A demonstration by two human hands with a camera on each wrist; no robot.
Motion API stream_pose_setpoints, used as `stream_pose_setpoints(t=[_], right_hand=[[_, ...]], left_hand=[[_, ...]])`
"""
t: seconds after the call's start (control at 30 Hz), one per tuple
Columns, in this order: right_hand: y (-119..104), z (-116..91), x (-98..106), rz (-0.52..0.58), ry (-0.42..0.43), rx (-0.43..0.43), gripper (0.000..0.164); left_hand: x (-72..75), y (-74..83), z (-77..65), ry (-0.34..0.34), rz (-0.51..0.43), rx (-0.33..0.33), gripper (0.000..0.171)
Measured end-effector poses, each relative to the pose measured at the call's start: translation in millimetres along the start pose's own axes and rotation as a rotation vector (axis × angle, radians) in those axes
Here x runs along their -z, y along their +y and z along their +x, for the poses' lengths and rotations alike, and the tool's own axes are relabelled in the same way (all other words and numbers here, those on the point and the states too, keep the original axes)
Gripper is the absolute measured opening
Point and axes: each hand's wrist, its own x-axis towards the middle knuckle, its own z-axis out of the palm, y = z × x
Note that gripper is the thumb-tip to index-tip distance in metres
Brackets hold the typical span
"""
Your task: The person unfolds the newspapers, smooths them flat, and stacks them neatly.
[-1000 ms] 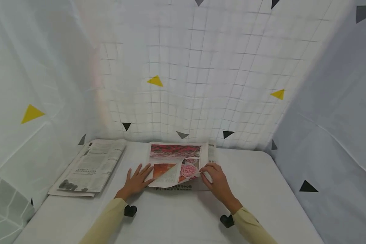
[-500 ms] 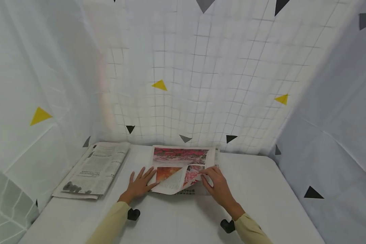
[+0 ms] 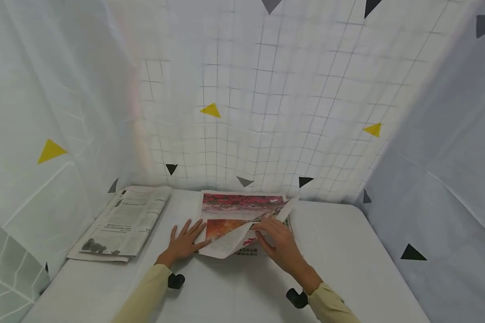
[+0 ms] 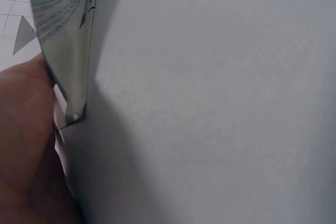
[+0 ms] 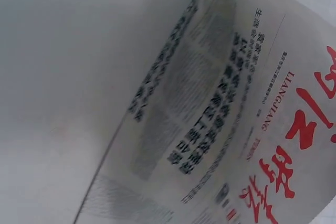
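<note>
A newspaper (image 3: 238, 206) with red and orange pictures lies at the back middle of the table in the head view. My left hand (image 3: 182, 244) rests with spread fingers on its lower left edge. Between thumb and fingers, my right hand (image 3: 280, 244) pinches the top page, which curls up and leftward, its far right corner standing clear of the sheets below. Large red characters show on the newspaper (image 5: 210, 103) in the right wrist view. The left wrist view has part of the left hand (image 4: 21, 135) beside the bent edge of the newspaper (image 4: 63, 30).
A folded stack of newspapers (image 3: 125, 224) lies at the table's left side. The white table (image 3: 226, 296) meets hanging white sheets (image 3: 242, 112) at the back and sides, marked with yellow and dark triangles. A black wrist camera (image 3: 297, 298) sits under the right wrist.
My right hand has moved a little left and folded the page further over, so its right corner now rises off the sheets. The left hand stays on the same edge.
</note>
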Motion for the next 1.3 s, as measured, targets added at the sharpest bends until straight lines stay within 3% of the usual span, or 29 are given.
stream_pose_setpoints(t=[0.2,0.47,0.73,1.03,1.3], right_hand=[[-14.3,12.5,4.1,0.009,0.025,0.05,0.027],[-36.9,26.2,7.2,-0.015,0.009,0.099,0.03],[-64.7,33.7,14.3,-0.087,-0.167,0.092,0.024],[-84.1,27.6,9.9,-0.002,-0.396,0.117,0.016],[-93.0,20.0,2.5,-0.04,-0.566,0.119,0.01]], left_hand=[[1.9,2.5,-0.1,-0.012,0.016,0.014,0.078],[-11.3,-13.9,10.3,-0.016,0.043,0.025,0.082],[-12.9,-16.0,12.4,-0.028,0.048,0.016,0.083],[-13.6,-18.0,13.5,-0.05,0.068,0.028,0.084],[-12.0,-14.5,12.3,-0.056,0.054,0.026,0.085]])
